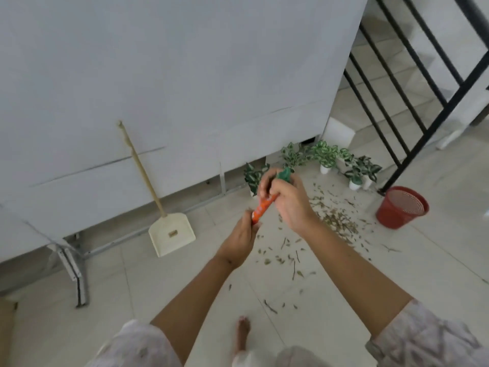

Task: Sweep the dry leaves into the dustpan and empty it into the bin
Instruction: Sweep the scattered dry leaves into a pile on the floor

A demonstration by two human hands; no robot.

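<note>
Both hands hold the orange broom handle point(264, 209) upright: the left hand point(244, 234) has its grip wrapped low, the right hand point(284, 200) high, ready to sweep. The dry leaves point(336, 221) lie scattered between the dustpan point(172, 234), propped against the wall, and the red bin point(401, 207).

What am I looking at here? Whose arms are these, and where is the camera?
There is no machine: a camera worn on a person's head looks down at their own arms. The left hand and right hand both grip an orange and green handle, probably a broom's. On the tiled floor lie scattered dry leaves. A cream dustpan leans against the wall, untouched. A red bin stands to the right, near small potted plants.
</note>
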